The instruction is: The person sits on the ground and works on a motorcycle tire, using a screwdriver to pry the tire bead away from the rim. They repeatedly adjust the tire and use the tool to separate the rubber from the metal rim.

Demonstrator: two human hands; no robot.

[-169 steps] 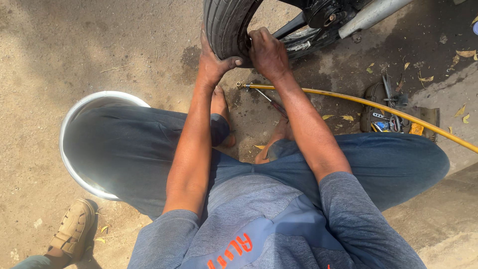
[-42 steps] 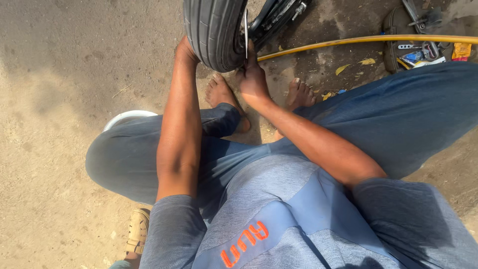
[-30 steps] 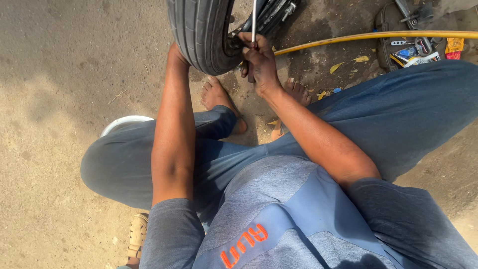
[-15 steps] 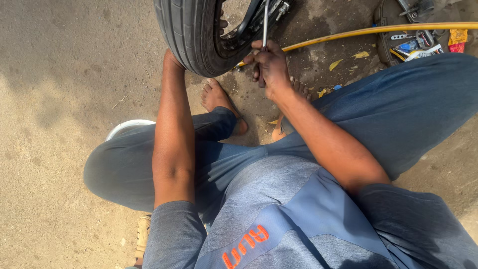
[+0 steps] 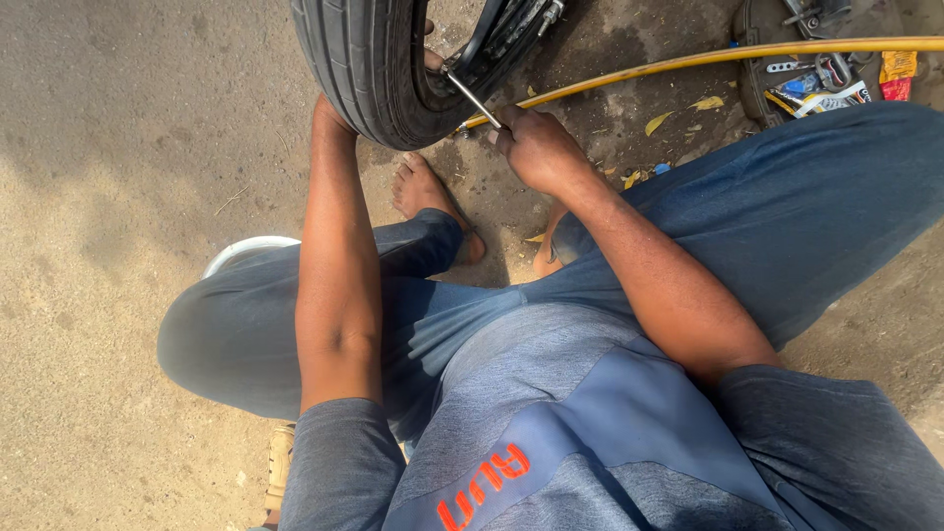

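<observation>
The right hand [image 5: 536, 147], closed around the lower end of a thin metal lever [image 5: 472, 98], now holds it slanted, its tip wedged where the black tyre [image 5: 364, 64] meets the rim, whereas a moment ago the lever stood nearly upright, so the prying seems under way. The left hand [image 5: 329, 113] stays pressed against the tread on the tyre's near side (its fingers are hidden behind the rubber, so I cannot tell their grip). The tyre stands upright on the ground at the top of the view, a yellow hose [image 5: 708, 59] running behind it.
</observation>
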